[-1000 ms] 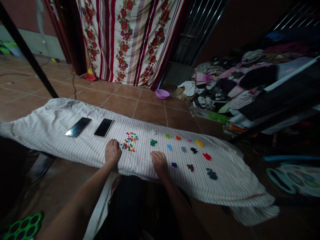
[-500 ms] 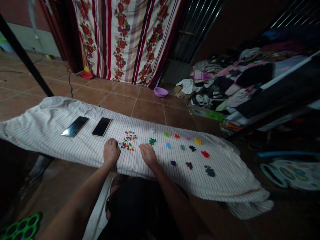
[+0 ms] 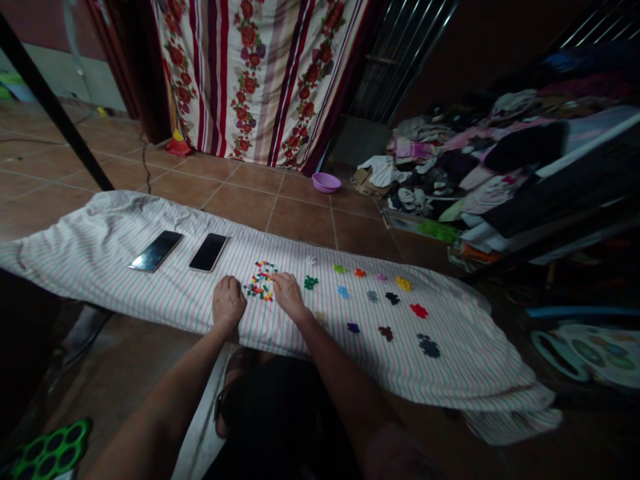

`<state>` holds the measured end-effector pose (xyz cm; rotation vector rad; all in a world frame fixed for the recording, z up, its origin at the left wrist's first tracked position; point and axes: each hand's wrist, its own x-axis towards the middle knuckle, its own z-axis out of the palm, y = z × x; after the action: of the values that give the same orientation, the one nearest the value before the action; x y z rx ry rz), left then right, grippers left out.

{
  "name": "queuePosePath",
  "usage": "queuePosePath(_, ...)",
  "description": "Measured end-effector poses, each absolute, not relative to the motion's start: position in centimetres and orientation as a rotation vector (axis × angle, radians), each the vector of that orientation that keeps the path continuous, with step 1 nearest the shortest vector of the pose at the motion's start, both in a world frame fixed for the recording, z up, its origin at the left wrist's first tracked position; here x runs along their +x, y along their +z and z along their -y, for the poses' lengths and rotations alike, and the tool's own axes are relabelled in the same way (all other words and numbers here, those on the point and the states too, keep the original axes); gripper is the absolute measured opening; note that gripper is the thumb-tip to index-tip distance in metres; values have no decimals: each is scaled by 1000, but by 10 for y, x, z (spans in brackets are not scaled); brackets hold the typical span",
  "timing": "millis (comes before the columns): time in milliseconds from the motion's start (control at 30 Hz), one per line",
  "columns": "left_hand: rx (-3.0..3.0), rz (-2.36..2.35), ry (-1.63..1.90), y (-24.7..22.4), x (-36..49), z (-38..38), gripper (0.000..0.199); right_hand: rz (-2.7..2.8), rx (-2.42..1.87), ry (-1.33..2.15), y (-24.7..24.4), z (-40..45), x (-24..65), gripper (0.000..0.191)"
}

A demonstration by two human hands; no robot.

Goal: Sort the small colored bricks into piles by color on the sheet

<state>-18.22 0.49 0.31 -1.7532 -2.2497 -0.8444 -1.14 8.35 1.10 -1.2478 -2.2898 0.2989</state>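
Note:
A mixed heap of small coloured pieces [image 3: 260, 283] lies on the striped cloth [image 3: 165, 300]. Just to its left, my left hand [image 3: 229, 300] rests on the cloth, fingers curled in, with nothing visible in it. My right hand [image 3: 289, 293] reaches the heap's right edge with its fingertips pinched together; whatever they hold is too small to make out. Right of that hand, single-colour piles are spread out, among them a green pile [image 3: 311, 283], a light blue pile [image 3: 343, 292], a red pile [image 3: 419, 311] and a dark grey pile [image 3: 429, 345].
Two phones [image 3: 209, 252] lie on the cloth to the left. Beyond the table are a purple basin [image 3: 327, 183] on the tiled floor, a flowered curtain [image 3: 270, 80] and a large heap of clothes [image 3: 450, 160]. A black pole [image 3: 55, 100] slants at the left.
My right hand has moved left to the edge of the mixed heap. My left hand stays beside the heap. The whole view has shifted slightly.

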Motion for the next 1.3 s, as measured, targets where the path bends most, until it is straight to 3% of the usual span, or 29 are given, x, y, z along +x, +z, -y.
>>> queuePosePath(700,-1748,2206,-877,-2,-183,-8,18,2526,-1413,487,29,-123,-52,48)
queuePosePath(1300,-1745,2213,-894,-5,-183,-8,21,2444,-1498,442,31,-118,-66,25)
